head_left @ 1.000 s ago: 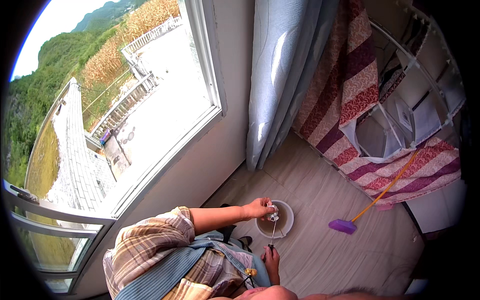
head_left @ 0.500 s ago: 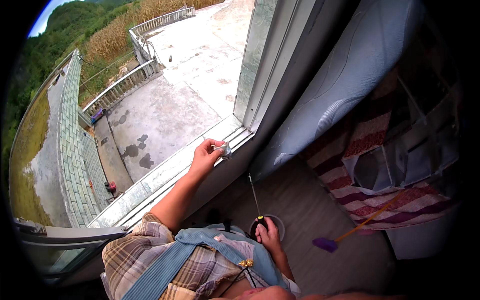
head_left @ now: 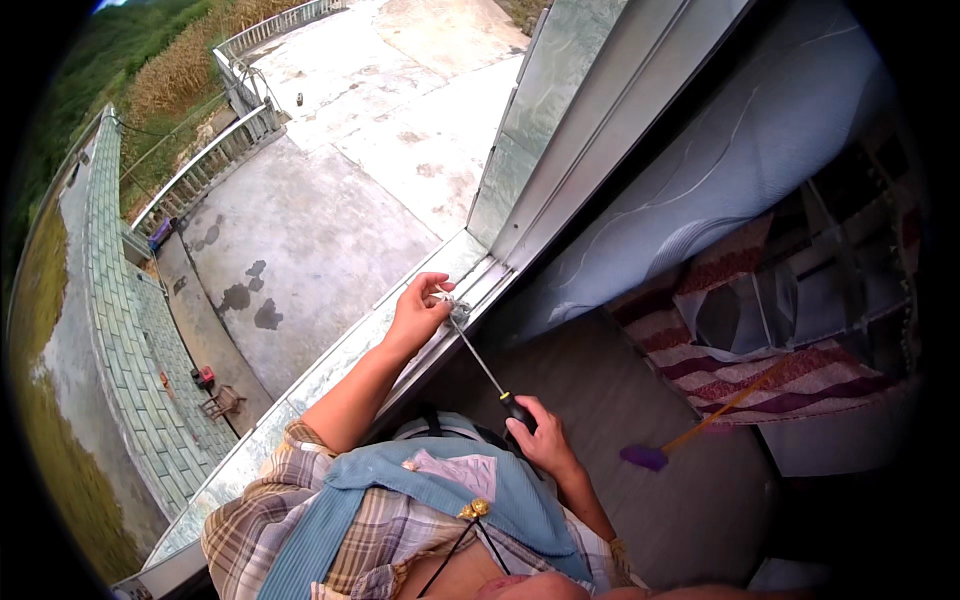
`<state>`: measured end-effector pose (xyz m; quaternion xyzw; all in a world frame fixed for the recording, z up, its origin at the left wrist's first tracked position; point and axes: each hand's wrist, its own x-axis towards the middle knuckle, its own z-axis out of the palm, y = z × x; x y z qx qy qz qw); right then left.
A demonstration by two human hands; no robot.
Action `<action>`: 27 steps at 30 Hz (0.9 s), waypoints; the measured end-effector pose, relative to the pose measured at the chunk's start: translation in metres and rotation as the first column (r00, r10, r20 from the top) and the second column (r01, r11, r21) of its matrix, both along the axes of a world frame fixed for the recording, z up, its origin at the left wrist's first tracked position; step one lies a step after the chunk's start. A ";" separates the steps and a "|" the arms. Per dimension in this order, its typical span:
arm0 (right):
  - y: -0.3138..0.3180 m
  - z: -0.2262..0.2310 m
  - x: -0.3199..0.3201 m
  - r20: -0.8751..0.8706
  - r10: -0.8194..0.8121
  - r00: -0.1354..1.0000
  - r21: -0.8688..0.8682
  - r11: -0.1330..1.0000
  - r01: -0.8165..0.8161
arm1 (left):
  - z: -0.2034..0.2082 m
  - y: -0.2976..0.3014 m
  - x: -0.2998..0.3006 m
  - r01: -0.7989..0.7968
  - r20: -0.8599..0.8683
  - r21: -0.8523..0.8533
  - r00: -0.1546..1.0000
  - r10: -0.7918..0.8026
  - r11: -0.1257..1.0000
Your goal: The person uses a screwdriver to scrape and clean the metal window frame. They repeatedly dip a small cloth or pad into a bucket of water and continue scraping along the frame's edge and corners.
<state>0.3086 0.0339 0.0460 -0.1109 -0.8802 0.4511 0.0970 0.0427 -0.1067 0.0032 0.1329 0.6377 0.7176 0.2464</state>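
My left hand (head_left: pixel 418 308) is over the window sill corner, thumb and fingers bent around a small crumpled pale cloth or tissue (head_left: pixel 459 309). In my right hand (head_left: pixel 540 436) is a screwdriver (head_left: pixel 483 363) with a black-and-yellow handle and a long metal shaft. Its shaft slants up toward my left fingers, and the tip meets the crumpled piece. Whether the tip is inside it or only against it, I cannot tell. Beneath both lies the grooved window track (head_left: pixel 480 284).
The upright window frame (head_left: pixel 560 130) rises just beyond my hands. Right of it hangs a light blue curtain (head_left: pixel 690 200). On the indoor floor lies a purple broom head (head_left: pixel 645 457) with an orange handle. Outside is a concrete terrace (head_left: pixel 330 220) with a balustrade (head_left: pixel 205 165).
My right hand has raised the screwdriver, bringing its tip up to the crumpled piece at my left fingers. My left hand stays near the sill corner. The view has shifted slightly.
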 end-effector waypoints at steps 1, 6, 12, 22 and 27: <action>-0.001 0.003 -0.001 0.023 -0.014 1.000 -0.008 1.000 0.014 | -0.004 0.003 -0.004 0.023 0.009 0.017 1.000 -0.023 1.000; 0.002 -0.005 0.003 0.213 -0.073 0.974 -0.177 0.978 0.112 | -0.012 0.022 -0.009 0.004 -0.045 -0.047 0.999 -0.006 0.999; 0.017 0.001 -0.001 0.270 -0.114 0.956 -0.142 0.977 0.157 | -0.016 0.040 -0.018 0.051 -0.331 -0.235 0.935 -0.130 0.971; 0.058 0.038 -0.020 0.074 -0.071 0.995 0.003 0.997 0.071 | -0.017 0.068 -0.026 0.151 -0.421 -0.218 0.877 -0.232 0.964; 0.067 0.066 -0.022 0.069 -0.073 0.995 0.120 0.991 0.065 | -0.007 0.060 -0.028 0.080 -0.628 -0.314 0.730 -0.270 0.946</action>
